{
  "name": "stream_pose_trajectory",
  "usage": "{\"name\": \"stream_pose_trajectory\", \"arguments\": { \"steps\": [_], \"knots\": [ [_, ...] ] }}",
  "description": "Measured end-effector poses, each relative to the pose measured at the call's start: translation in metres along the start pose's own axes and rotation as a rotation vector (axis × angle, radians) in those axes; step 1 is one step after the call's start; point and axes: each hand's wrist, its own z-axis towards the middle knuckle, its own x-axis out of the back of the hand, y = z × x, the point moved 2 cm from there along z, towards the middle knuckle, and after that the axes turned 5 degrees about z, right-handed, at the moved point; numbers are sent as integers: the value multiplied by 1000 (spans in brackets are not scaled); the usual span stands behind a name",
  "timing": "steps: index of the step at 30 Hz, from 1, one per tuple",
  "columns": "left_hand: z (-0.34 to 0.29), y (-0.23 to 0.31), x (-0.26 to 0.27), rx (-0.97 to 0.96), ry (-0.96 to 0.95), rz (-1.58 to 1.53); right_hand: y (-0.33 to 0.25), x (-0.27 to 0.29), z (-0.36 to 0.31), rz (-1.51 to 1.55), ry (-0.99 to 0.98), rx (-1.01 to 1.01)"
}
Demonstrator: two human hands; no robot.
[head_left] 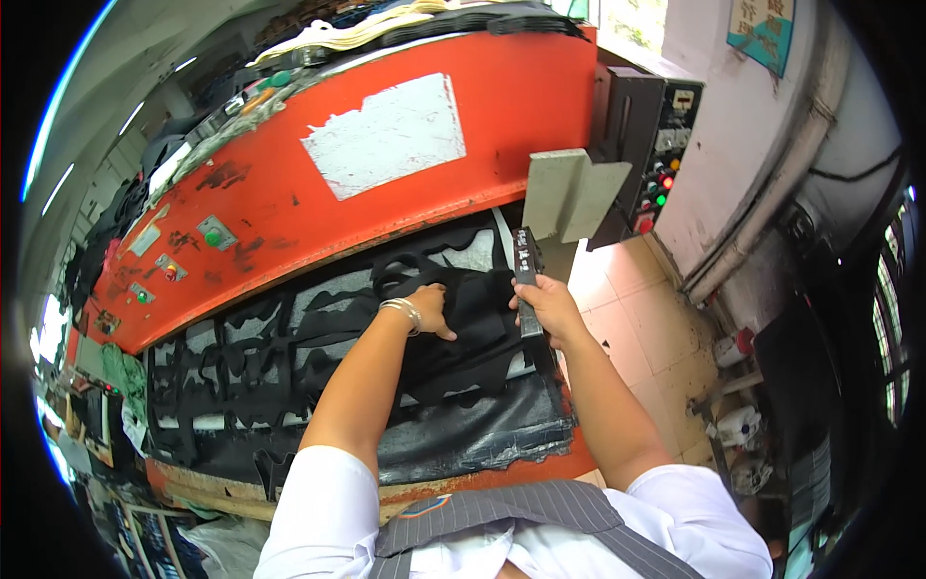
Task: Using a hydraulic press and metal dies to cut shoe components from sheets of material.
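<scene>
Black sheet material (328,323) with many cut-out gaps lies over a grey-white surface on the press bed. My left hand (429,311), with silvery bangles at the wrist, rests on this sheet near its right part, fingers spread and thumb apart. A narrow dark bar (527,262) with white markings stands at the bed's right end, and my right hand (552,306) is closed round its lower part. What the bar is made for cannot be seen. Smooth black sheet (463,434) covers the near side of the bed.
Above the bed spans the press's red-orange beam (521,106), with buttons on its left part. Beyond the bar is a pale bent metal plate (574,193), near a control box (666,164) with lit lamps. Tiled floor (637,318) lies to the right, beside a wall pipe (762,203).
</scene>
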Motion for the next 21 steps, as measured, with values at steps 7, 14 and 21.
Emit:
{"name": "stream_pose_trajectory", "arguments": {
  "steps": [7, 14, 21],
  "knots": [
    [29, 7, -3, -76, -66, 277, 21, -17, 2, -185, -11, 1],
    [50, 17, -13, -28, -248, 313, 50, -26, 13, -509, 15, 120],
    [49, 5, -6, -76, -233, 129, 50, -29, 8, -412, -55, 19]
  ]
}}
